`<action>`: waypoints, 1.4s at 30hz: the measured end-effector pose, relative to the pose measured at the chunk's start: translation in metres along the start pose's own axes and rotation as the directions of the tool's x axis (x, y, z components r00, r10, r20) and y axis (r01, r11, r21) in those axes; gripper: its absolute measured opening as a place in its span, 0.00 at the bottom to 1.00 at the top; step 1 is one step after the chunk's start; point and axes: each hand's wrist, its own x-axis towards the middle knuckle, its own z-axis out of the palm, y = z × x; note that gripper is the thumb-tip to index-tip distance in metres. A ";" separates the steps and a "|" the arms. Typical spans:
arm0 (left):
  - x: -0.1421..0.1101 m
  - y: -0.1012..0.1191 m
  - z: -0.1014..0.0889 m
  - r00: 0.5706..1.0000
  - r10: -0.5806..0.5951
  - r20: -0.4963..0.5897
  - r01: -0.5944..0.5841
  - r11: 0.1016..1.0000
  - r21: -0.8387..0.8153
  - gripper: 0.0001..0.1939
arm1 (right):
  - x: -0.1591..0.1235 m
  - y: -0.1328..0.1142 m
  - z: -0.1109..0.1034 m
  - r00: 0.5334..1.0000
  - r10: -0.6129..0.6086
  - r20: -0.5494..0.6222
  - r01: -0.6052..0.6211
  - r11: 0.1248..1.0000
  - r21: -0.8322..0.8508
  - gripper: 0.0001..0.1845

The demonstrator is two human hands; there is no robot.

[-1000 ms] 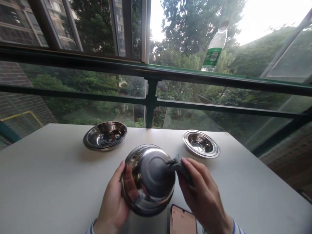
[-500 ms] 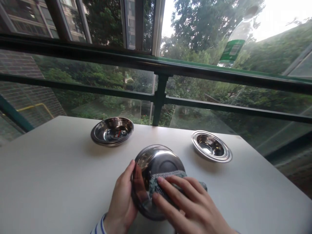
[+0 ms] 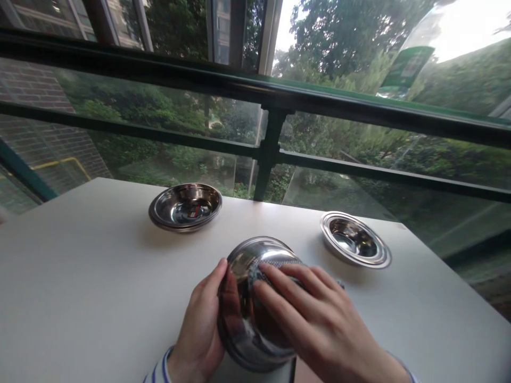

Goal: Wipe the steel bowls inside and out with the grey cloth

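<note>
My left hand (image 3: 202, 322) grips the left rim of a shiny stainless steel bowl (image 3: 249, 338), thumb up along its side. The bowl is tilted, with its rounded outer bottom towards me. Under the fingertips of my right hand (image 3: 319, 314), a grey-green cloth (image 3: 255, 272) with a white mesh-like edge is pressed flat on the metal. Most of the cloth is hidden by that hand; a small end pokes out on its right.
On the white table (image 3: 99, 276), stacked steel bowls (image 3: 186, 229) with a red-and-black sticker inside stand back left. Wide-rimmed steel bowls (image 3: 355, 239) sit back right. A dark green railing (image 3: 223, 88) runs behind, with a green-labelled plastic bottle (image 3: 407, 69) on it.
My right hand has slid the cloth up the bowl, towards its far side. The bowl has tipped slightly in my left hand. The whole view has shifted a little.
</note>
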 end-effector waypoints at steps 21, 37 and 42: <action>0.000 -0.008 -0.005 0.998 -0.046 0.039 0.045 0.999 0.026 0.05 | -0.001 0.003 -0.001 0.999 -0.050 0.008 0.050 0.998 0.034 0.16; -0.003 -0.005 0.001 0.997 0.005 0.076 -0.009 0.998 0.060 0.05 | -0.001 0.010 -0.004 0.998 0.064 0.013 -0.063 0.998 -0.027 0.17; 0.001 -0.003 0.000 0.997 0.048 0.059 -0.051 0.998 0.045 0.05 | 0.004 -0.008 0.003 0.987 -0.106 -0.122 0.106 0.994 -0.002 0.14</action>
